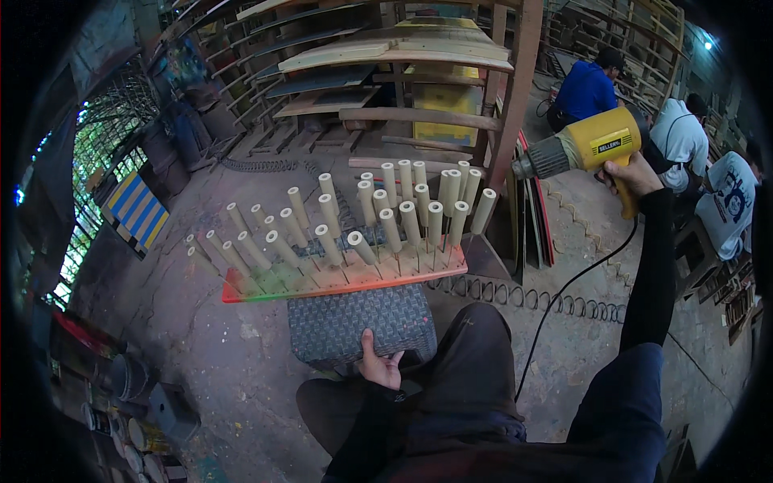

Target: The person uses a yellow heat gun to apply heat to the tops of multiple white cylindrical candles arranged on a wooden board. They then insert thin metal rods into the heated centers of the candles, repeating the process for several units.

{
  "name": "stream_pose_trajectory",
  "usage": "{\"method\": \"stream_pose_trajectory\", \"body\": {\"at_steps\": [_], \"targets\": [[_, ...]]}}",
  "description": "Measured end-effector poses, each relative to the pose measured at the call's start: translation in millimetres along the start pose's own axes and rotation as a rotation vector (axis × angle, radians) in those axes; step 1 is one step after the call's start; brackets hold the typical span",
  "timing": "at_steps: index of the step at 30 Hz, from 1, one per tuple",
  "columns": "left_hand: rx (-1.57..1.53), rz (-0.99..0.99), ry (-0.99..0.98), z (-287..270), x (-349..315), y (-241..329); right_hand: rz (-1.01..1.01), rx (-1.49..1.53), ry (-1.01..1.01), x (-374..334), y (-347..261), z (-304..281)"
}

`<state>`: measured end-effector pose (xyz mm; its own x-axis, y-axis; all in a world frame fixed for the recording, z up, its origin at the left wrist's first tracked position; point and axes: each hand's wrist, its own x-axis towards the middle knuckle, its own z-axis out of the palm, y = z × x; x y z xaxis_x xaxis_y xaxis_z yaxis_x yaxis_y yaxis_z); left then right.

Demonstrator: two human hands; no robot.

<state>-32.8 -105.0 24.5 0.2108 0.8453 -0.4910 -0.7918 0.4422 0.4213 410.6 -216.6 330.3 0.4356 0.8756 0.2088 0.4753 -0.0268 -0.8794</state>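
My right hand (634, 179) is wrapped round the handle of a yellow heat gun (600, 138), raised at the right. Its metal nozzle points left toward several cream hollow cylinders (409, 224). Each cylinder stands on a thin rod, some leaning, along a board (354, 282) with orange-red and green paint. The board rests across a dark grey box-like stand (342, 326) with a woven pattern. My left hand (380, 369) grips the stand's near edge, thumb on top and fingers partly hidden below. A gap separates nozzle and cylinders.
A black cord (555, 298) hangs from the heat gun. Coiled hose (531, 296) crosses the floor. Beyond the board stands a wooden rack (515, 97) holding panels (394, 50). Co-workers sit at the right, one in a blue shirt (586, 90). Cans (145, 435) stand lower left.
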Motion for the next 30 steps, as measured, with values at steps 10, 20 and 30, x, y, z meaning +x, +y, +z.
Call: {"method": "stream_pose_trajectory", "body": {"at_steps": [10, 20, 30], "targets": [[0.173, 0.075, 0.186, -25, -17, 8, -0.084, -0.111, 0.043, 24, -31, -10], [0.612, 1.01, 0.109, -41, -18, 64, -0.14, -0.284, -0.072, 60, -90, 25], [0.986, 1.633, -0.629, 121, -61, 151, -0.229, -0.341, -0.082, 49, -109, 52]]}}
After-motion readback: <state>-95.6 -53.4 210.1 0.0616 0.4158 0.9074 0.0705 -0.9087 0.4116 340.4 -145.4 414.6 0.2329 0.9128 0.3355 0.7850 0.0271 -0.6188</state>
